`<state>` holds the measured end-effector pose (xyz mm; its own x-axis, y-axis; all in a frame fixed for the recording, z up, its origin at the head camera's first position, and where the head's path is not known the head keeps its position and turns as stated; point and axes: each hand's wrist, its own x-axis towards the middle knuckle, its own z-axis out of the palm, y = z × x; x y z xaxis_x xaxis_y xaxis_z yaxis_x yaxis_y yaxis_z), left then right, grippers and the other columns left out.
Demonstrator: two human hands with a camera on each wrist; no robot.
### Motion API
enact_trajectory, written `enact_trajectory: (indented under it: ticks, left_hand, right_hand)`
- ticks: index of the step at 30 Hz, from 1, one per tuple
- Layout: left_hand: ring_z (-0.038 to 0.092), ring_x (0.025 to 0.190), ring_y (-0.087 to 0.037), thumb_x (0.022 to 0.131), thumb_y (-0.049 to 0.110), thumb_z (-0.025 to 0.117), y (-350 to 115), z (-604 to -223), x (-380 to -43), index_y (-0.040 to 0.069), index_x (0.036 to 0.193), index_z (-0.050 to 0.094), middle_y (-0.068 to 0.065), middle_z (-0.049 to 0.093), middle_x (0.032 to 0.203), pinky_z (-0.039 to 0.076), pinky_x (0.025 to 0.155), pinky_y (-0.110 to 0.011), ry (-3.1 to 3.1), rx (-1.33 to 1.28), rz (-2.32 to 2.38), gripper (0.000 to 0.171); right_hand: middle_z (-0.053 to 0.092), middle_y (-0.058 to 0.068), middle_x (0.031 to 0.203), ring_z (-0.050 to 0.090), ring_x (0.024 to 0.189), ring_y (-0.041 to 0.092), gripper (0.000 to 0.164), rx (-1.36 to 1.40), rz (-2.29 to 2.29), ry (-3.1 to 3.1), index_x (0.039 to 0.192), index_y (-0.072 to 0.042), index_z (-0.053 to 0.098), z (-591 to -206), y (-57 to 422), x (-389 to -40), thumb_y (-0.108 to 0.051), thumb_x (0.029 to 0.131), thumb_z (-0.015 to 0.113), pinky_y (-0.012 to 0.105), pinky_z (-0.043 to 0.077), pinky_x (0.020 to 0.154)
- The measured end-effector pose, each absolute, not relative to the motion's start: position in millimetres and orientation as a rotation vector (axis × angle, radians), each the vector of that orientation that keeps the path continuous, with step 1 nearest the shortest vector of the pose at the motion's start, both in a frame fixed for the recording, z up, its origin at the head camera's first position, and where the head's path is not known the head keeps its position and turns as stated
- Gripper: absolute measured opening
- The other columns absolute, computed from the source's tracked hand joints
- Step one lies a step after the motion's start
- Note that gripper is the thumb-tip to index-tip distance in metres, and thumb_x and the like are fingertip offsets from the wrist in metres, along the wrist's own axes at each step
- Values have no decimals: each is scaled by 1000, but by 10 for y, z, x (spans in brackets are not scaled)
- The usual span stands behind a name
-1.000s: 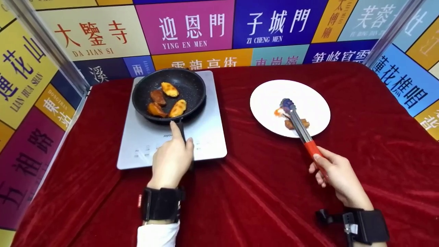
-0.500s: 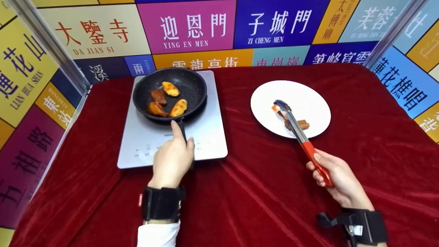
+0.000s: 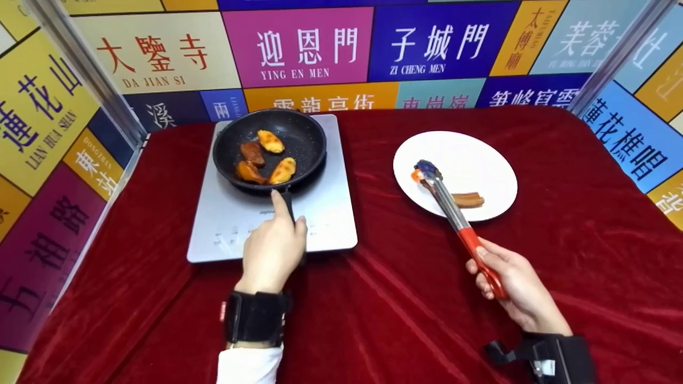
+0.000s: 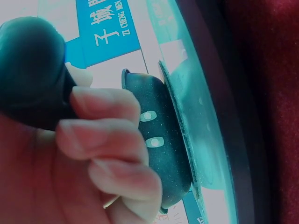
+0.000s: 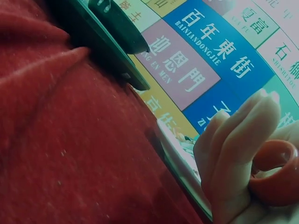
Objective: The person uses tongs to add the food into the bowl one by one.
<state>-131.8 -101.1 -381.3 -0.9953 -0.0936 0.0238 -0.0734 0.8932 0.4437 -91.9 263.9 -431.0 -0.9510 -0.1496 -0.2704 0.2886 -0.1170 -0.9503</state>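
Observation:
My left hand (image 3: 275,245) grips the black handle of a frying pan (image 3: 304,133), its index finger stretched along the handle. In the left wrist view, curled fingers (image 4: 110,142) wrap that handle (image 4: 32,70). Two yellow, brown-spotted pieces of food (image 3: 283,170) and two browner pieces (image 3: 252,153) lie in the pan. My right hand (image 3: 515,282) holds red-handled tongs (image 3: 453,210), their dark tips over the left part of a white plate (image 3: 480,160). An orange-and-white piece of food (image 3: 417,175) lies right at the tips. A brown strip of food (image 3: 468,200) lies beside the tongs.
The pan stands on a silver induction cooker (image 3: 331,213) at the left. A dark red cloth (image 3: 373,298) covers the table. Panels with large characters (image 3: 299,48) rise behind and at both sides, with metal posts (image 3: 90,74) at the corners.
The right hand and tongs have moved left, their tips going from the plate's middle to the orange-and-white piece. More of the brown strip shows. The left hand keeps its grip; the view shifted slightly.

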Motion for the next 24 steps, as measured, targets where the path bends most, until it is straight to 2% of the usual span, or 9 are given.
enact_trajectory:
  ticks: [8,24]
  left_hand:
    - [48,44,-21,92,38,38,-1009,-3819,-1312,0,142,11,-8,53,57,36,41,-35,-3014,138,-696,69]
    - [50,48,-21,92,39,38,-1023,-3817,-1315,1,142,9,-7,54,61,38,44,-34,-3023,145,-730,69]
  right_hand:
    - [49,6,75,45,48,9,49,124,-2145,1861,135,-2,31,-4251,2522,-924,-22,93,47,19,38,41]
    - [51,6,75,46,48,9,50,69,-2135,1915,135,-2,31,-4024,2460,-999,-22,93,48,19,38,41]
